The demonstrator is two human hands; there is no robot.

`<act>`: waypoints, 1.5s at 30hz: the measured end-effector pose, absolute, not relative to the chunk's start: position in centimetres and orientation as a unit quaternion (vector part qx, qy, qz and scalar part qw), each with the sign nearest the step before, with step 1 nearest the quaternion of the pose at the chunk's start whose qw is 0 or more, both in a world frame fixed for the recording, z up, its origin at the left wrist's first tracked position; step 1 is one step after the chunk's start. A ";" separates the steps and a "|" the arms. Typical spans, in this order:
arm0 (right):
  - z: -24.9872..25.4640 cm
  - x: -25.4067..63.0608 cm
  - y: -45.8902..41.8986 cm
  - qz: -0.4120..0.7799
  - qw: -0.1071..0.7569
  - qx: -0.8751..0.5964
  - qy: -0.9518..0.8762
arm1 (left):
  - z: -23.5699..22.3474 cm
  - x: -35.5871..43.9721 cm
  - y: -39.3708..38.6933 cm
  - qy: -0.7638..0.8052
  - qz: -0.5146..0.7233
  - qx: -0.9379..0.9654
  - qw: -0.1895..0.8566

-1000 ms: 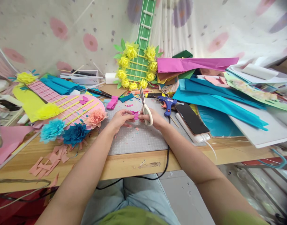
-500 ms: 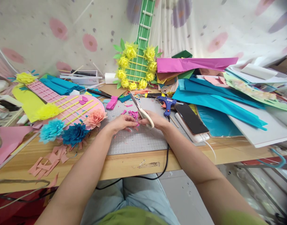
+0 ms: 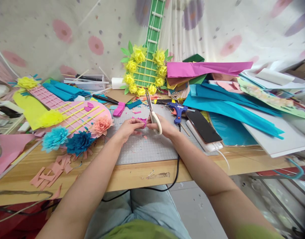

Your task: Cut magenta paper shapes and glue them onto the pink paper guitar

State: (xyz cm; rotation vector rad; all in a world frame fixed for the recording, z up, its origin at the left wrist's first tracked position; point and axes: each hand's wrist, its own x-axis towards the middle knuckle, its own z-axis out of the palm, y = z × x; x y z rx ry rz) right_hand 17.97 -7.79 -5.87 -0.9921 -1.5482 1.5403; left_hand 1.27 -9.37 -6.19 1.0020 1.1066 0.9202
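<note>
Over the grey cutting mat (image 3: 152,149) my two hands meet. My left hand (image 3: 128,127) pinches a small magenta paper piece (image 3: 143,121) between fingertips. My right hand (image 3: 163,126) is closed round the cream handles of a pair of scissors (image 3: 152,111), whose blades point up and away from me; its fingertips also touch the magenta piece. Small pink and magenta paper scraps (image 3: 137,113) lie on the mat around the hands.
A pink cardboard guitar (image 3: 75,113) with paper flowers lies at left, a green one (image 3: 148,66) leans against the back wall. A blue glue gun (image 3: 178,109), a phone (image 3: 203,126) and teal paper sheets (image 3: 232,109) sit at right. Salmon strips (image 3: 51,171) lie near the table edge.
The scissors tilted left half a second ago and now stand nearly upright again. Both hands lifted slightly and closed back on the magenta piece.
</note>
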 end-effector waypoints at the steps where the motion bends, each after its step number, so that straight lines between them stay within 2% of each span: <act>1: -5.9 17.9 -7.8 0.601 0.367 -0.386 -0.596 | -6.2 1.3 -9.4 0.484 0.403 0.439 0.641; 7: -5.7 17.9 -7.8 0.595 0.373 -0.390 -0.596 | -5.9 1.2 -9.5 0.469 0.391 0.445 0.656; 11: -5.7 18.1 -7.7 0.602 0.343 -0.387 -0.608 | -5.5 1.1 -9.5 0.468 0.349 0.461 0.669; 19: -5.9 18.3 -7.8 0.561 0.300 -0.407 -0.655 | -5.7 0.7 -9.4 0.493 0.303 0.540 0.611; 34: -5.4 17.8 -7.9 0.549 0.325 -0.402 -0.657 | -6.2 1.0 -9.3 0.464 0.365 0.500 0.633; 39: -6.0 17.9 -7.8 0.404 0.388 -0.473 -0.679 | -5.9 1.5 -9.1 0.384 0.524 0.345 0.678; 45: -6.2 16.6 -9.6 0.218 0.246 -0.531 -0.781 | -6.2 2.3 -8.8 0.292 0.622 0.139 0.713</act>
